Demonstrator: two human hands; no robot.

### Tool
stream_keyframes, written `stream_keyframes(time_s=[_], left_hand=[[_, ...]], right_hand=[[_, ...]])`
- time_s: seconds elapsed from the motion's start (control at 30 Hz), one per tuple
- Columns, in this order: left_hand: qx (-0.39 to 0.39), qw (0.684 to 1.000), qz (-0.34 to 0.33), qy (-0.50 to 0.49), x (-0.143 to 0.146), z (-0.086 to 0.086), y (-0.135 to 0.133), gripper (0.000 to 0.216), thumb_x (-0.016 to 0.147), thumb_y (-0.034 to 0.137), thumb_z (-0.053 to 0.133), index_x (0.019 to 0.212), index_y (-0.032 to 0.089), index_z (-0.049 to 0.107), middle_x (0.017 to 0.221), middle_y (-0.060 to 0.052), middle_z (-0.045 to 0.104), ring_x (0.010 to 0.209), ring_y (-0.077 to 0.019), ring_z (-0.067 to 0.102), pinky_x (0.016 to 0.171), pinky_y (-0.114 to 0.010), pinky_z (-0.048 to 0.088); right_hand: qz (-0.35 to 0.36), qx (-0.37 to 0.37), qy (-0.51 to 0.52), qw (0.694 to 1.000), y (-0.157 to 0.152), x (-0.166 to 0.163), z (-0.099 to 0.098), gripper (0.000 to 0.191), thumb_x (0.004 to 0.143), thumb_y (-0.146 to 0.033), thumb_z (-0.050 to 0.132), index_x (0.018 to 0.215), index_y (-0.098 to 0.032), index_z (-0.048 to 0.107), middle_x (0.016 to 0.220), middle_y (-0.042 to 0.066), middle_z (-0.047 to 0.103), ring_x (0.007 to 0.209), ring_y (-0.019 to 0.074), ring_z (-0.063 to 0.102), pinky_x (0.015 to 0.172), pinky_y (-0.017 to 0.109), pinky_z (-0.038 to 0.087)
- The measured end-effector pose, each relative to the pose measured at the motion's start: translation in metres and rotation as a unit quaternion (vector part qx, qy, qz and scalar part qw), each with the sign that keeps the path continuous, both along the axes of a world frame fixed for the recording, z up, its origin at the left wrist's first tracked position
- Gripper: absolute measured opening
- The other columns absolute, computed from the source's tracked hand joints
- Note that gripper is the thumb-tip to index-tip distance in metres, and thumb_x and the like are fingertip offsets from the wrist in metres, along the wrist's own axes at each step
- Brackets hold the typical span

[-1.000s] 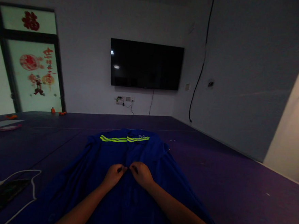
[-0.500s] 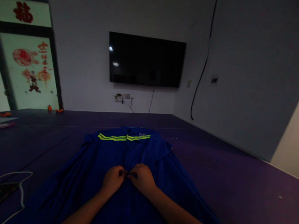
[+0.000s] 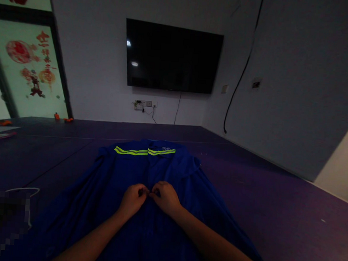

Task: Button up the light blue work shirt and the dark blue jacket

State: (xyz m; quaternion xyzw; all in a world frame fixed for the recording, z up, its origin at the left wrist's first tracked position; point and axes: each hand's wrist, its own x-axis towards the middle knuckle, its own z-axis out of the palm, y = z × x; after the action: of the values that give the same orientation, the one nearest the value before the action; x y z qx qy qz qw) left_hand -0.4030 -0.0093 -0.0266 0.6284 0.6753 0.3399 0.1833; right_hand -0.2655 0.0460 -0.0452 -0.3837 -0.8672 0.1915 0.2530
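A blue work jacket (image 3: pixel 129 171) lies spread on the purple surface, its collar end away from me. Yellow-green reflective strips run across its chest, with small pale lettering above the right strip. My left hand (image 3: pixel 134 199) and my right hand (image 3: pixel 165 197) meet at the jacket's front seam, below the chest strips. Thumb and fingers of each are pinched together on the front edge of the cloth, the fingertips almost touching. Whether a button is between them is too dark and small to tell.
The purple surface (image 3: pixel 232 182) reaches back to the wall. A television (image 3: pixel 173 57) hangs there above sockets and cables. A black cable (image 3: pixel 240 79) dangles at the right. At the left are a white cord (image 3: pixel 35 190), a blurred patch, and small orange objects (image 3: pixel 68 120) near the door.
The view has tilted slightly, so the jacket and hands appear a little higher in the picture. Both hands keep their pinch at the same place on the front seam.
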Motion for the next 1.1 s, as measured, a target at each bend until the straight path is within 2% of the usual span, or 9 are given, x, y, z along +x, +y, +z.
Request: stream_keyframes(time_s=[0.1, 0.23, 0.7, 1.1], left_hand=[[0.006, 1.0, -0.002, -0.01, 0.0003, 0.0016, -0.0006, 0.02, 0.071, 0.013, 0.043, 0.068, 0.015, 0.063, 0.072, -0.003, 0.066, 0.072, -0.0149, 0.059, 0.066, -0.024, 0.042], [0.02, 1.0, -0.002, -0.022, 0.0006, 0.0038, -0.0021, 0.021, 0.072, 0.019, 0.043, 0.063, 0.015, 0.061, 0.068, -0.004, 0.064, 0.07, -0.0158, 0.058, 0.065, -0.025, 0.042], [0.012, 0.999, 0.001, -0.042, -0.0012, 0.0036, -0.0014, 0.021, 0.072, 0.02, 0.042, 0.069, 0.014, 0.062, 0.066, -0.002, 0.063, 0.067, -0.0149, 0.057, 0.063, -0.025, 0.04], [0.016, 0.998, 0.003, -0.066, -0.0028, -0.0016, 0.0001, 0.02, 0.072, 0.025, 0.042, 0.063, 0.016, 0.057, 0.063, -0.001, 0.059, 0.06, -0.0134, 0.051, 0.057, -0.023, 0.037]], right_hand=[[0.004, 0.003, 0.001, 1.0, -0.0014, 0.0003, 0.0006, 0.014, 0.077, -0.029, 0.055, 0.079, -0.019, 0.063, 0.083, 0.003, 0.064, 0.083, 0.0149, 0.056, 0.074, 0.024, 0.036], [0.003, 0.014, 0.01, 1.0, -0.0031, 0.0014, 0.0006, 0.014, 0.079, -0.03, 0.052, 0.08, -0.019, 0.062, 0.084, 0.002, 0.064, 0.083, 0.016, 0.056, 0.073, 0.026, 0.035], [0.001, 0.01, 0.005, 1.0, -0.0058, 0.003, 0.0066, 0.016, 0.08, -0.03, 0.051, 0.078, -0.019, 0.062, 0.083, 0.002, 0.064, 0.082, 0.0158, 0.056, 0.073, 0.026, 0.035], [-0.016, 0.002, 0.001, 1.0, -0.0062, 0.0022, 0.008, 0.016, 0.078, -0.031, 0.051, 0.076, -0.02, 0.063, 0.081, 0.002, 0.065, 0.081, 0.0159, 0.057, 0.072, 0.026, 0.036]])
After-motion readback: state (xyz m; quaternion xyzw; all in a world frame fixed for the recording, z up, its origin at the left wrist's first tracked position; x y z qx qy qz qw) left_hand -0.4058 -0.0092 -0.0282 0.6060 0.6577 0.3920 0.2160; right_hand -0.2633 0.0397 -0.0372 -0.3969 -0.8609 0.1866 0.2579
